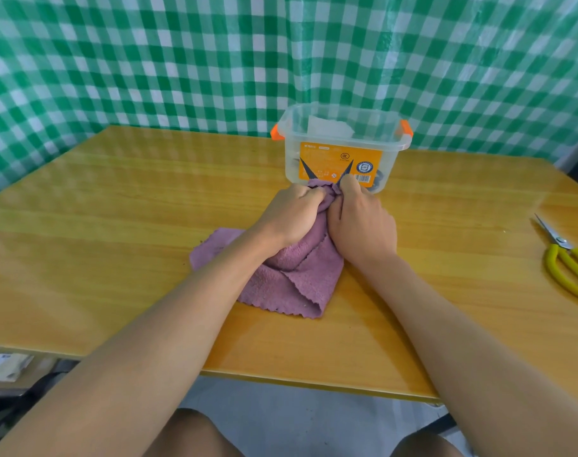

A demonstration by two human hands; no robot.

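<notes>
2 hands bunch 1 purple fleecy cloth [290, 278] round 1 pair of dark-bladed scissors [304, 169], mid yellow wooden surface [116, 225].
Both the left hand [290, 216] and right hand [363, 222] clench cloth folds, side by side; 2 blade tips poke out in a V, likely splayed for wiping. Just behind: 1 clear plastic box [340, 140] with 2 orange latches [276, 131]. 1 pair of yellow-handled steel scissors [567, 258] is parked well apart, right.
</notes>
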